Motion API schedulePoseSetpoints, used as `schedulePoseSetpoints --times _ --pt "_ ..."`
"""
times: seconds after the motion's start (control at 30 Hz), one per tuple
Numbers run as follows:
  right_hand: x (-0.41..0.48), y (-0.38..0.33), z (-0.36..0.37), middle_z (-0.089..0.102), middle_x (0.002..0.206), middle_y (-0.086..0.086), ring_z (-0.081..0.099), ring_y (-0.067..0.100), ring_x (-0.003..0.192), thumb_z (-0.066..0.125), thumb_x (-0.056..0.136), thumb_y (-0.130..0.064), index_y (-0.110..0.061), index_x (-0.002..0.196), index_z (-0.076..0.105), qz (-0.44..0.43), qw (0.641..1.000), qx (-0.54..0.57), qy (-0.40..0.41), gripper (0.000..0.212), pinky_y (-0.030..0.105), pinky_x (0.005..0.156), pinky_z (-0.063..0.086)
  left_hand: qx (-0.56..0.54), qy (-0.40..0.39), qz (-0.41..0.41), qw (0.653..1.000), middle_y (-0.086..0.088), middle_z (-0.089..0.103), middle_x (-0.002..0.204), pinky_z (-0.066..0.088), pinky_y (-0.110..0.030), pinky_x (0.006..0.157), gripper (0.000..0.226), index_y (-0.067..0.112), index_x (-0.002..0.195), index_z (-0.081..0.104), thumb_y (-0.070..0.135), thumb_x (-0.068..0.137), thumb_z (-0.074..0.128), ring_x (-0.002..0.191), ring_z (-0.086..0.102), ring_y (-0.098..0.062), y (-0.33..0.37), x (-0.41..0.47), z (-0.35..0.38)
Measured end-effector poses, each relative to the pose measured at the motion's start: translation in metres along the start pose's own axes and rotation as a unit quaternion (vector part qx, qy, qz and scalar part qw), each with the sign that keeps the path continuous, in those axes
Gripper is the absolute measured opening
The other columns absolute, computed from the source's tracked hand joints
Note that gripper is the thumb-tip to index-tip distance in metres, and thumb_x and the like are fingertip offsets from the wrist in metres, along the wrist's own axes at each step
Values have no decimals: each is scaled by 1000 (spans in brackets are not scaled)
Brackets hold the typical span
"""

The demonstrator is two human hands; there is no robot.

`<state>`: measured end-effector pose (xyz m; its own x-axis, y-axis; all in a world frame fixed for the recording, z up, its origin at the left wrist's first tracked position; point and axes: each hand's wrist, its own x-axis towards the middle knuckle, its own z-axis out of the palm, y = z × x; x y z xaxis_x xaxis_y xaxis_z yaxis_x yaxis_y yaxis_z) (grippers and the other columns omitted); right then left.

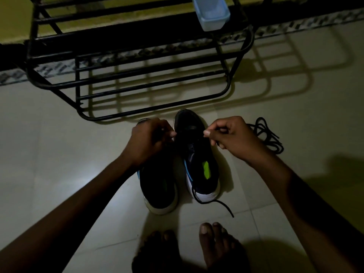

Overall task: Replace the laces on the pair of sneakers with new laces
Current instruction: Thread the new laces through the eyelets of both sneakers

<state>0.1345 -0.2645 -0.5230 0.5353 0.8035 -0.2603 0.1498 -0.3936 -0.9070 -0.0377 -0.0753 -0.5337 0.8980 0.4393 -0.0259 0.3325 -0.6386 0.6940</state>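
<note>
Rack behind sneakers, spare lace beside right hand

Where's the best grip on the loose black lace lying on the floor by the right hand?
Pinch the loose lace at one of its free ends on the far right, coming from above with the right hand. It lies flat in tangled loops on the tile floor, so an end should pull free more cleanly.

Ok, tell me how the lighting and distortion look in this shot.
Head view: dim, sneakers nearly black; one bright glare patch on the floor tiles; hard rack shadows stretch right; wide-angle lens bends the rack's bars.
</note>
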Motion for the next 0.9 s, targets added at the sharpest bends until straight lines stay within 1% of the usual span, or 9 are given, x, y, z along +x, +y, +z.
schedulePoseSetpoints --times 0.1,0.2,0.3,0.4,0.5,0.6,0.7,0.83,0.9 --pt "-1 4 10 72 76 -7 67 0 73 70 92 -14 -19 86 76 -20 999 -21 15 10 17 70 49 26 -24 11 999 7 69 103 55 -32 83 30 23 109 74 40 85 78 97 68 -15 2 1 1" --pt "1 2 21 75 86 -7 70 4 85 75 87 -13 -20 89 78 -65 997 -8 52 7 20 78 53 -154 -45 -17 987 2 74 108 55 -23 88 51 11 124 64 21 79 86 102 71 -8 19 0 8" --pt "2 -1 30 75 85 -8 71 5 85 77 86 -12 -22 88 78 -99 992 14 72 10 21 77 53 -278 -12 -53 959 -15 74 93 58 -21 76 32 -4 112 65 -1 83 78 84 74 -11 28 0 13" --pt "1 1 31 76 86 -10 72 6 85 75 87 -8 -23 89 77 -102 992 35 72 15 24 80 56 -213 32 -43 976 -11 74 82 57 -23 67 8 -1 91 72 5 87 76 72 72 -15 24 1 11" --pt "2 7 30 76 88 -7 71 6 85 73 89 -7 -19 90 77 -90 992 31 80 13 21 79 54 -147 18 -36 988 4 76 82 56 -22 70 2 10 88 77 11 87 78 74 72 -9 13 1 8" --pt "-1 13 31 72 86 -7 66 3 79 73 88 -6 -18 90 75 -69 993 -12 97 12 17 73 51 -102 -8 -7 995 10 76 86 53 -16 75 7 16 92 82 14 86 80 81 71 -1 5 0 9" --pt "-7 22 32 62 94 -13 60 2 82 80 78 -9 -27 90 68 -45 991 -98 84 25 13 70 47 -91 -18 -12 996 10 76 88 56 -22 79 8 20 91 82 17 83 83 84 71 -2 1 0 14" --pt "-16 30 34 46 111 -10 51 -1 100 85 69 -15 -30 100 66 -56 975 -212 34 39 -2 83 35 -59 -37 -13 997 10 76 86 58 -26 81 9 25 88 82 20 82 84 82 70 0 -4 3 22" --pt "-17 32 36 45 115 -7 51 5 108 85 69 -15 -28 105 65 -75 969 -234 24 42 3 90 36 -60 -49 -15 997 8 78 91 58 -24 83 12 24 93 82 19 82 84 85 71 0 -6 4 24"
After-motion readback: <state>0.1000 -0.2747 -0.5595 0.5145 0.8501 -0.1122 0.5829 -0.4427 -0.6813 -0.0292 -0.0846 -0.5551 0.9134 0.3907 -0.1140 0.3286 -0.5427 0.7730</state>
